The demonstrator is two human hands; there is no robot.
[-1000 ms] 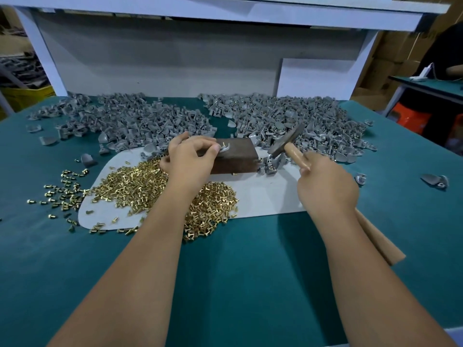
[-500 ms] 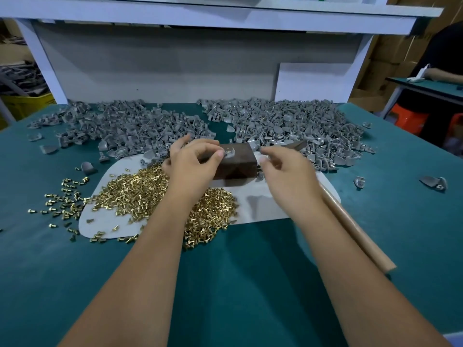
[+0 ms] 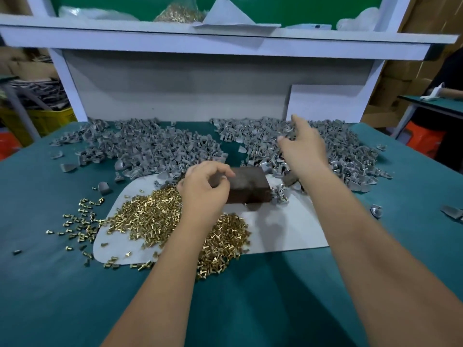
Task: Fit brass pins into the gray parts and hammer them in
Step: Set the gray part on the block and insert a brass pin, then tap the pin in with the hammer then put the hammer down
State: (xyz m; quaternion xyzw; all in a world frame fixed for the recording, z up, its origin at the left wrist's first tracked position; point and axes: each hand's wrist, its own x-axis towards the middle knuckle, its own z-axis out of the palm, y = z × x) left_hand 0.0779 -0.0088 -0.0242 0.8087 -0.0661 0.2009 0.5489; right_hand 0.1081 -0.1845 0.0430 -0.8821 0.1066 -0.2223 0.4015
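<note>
1. I see my right hand (image 3: pixel 304 149), fingers spread and holding nothing, reaching over the gray parts (image 3: pixel 325 149) heaped near the table's (image 3: pixel 62 284) far right edge.
2. My left hand (image 3: pixel 204 190) hovers at the dark brown block (image 3: pixel 248 187) mid-table, fingers curled; I cannot tell whether they pinch anything.
3. Two heaps of gray parts lie along the far edge, a strip of green cloth between them; each is too many to count.
4. Shiny brass pins (image 3: pixel 150 219) pile on a smooth white sheet (image 3: pixel 288 234), left of the block, with strays spilling toward the left edge.
5. The near edge is open green cloth, crossed by both forearms.
</note>
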